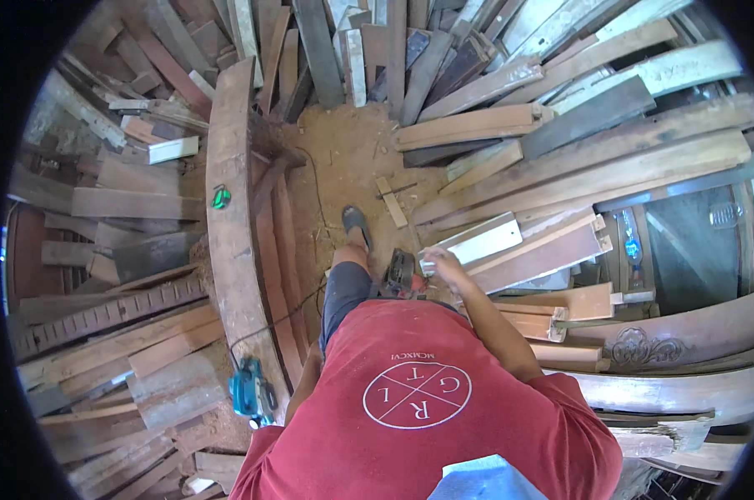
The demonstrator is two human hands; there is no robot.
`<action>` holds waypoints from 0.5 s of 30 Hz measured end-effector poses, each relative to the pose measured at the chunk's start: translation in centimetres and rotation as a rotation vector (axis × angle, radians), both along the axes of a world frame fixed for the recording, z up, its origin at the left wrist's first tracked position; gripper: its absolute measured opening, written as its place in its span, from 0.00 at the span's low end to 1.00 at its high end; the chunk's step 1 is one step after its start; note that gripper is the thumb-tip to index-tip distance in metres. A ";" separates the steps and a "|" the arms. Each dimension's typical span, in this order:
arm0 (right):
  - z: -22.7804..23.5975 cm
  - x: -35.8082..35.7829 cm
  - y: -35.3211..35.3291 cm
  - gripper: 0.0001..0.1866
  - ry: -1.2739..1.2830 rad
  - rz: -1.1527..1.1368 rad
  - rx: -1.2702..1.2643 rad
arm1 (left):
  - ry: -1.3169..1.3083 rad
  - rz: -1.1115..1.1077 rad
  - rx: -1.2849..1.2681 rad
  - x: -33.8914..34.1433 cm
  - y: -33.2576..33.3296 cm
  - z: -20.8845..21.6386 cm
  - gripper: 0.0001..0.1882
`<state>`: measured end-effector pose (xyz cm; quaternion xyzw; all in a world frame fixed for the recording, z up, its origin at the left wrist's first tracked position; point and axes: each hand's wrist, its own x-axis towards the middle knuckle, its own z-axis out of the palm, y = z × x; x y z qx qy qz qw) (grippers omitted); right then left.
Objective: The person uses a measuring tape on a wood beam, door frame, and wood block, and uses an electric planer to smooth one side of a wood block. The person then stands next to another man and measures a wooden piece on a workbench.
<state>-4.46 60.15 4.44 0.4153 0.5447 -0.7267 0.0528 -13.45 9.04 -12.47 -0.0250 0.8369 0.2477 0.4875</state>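
Note:
My right hand (446, 265) hovers in front of my right side, its fingers partly spread with nothing visible in them. Close beside it lies a white-faced board (485, 243). To its left, a black and red power tool (400, 273) shows just beyond my waist, partly covered by my body. My left forearm (307, 385) hangs along my left side; the hand itself is hidden by my red shirt. Left of that arm, a teal power tool (250, 392) with a cord rests on a long thick plank (231, 158). Farther up the same plank sits a green tape measure (220, 197).
Stacked timber (593, 183) crowds the right, with more boards (143, 204) at left and upright pieces at the far end. On the dusty floor (339, 150) lie a short wood strip (391, 202) and a dark cord (317, 192). A plastic bottle (632, 246) lies at right.

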 end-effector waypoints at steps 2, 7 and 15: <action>3.9 -3.9 -0.9 0.19 -0.036 0.121 -0.032 | -0.015 0.038 0.010 -3.5 1.4 -0.8 0.27; -2.9 -14.3 2.3 0.20 0.013 0.117 -0.036 | 0.033 0.153 0.060 -16.4 6.7 -2.0 0.28; -15.2 -18.2 16.9 0.16 -0.463 1.342 0.919 | 0.871 -0.101 0.217 -39.4 19.9 14.2 0.27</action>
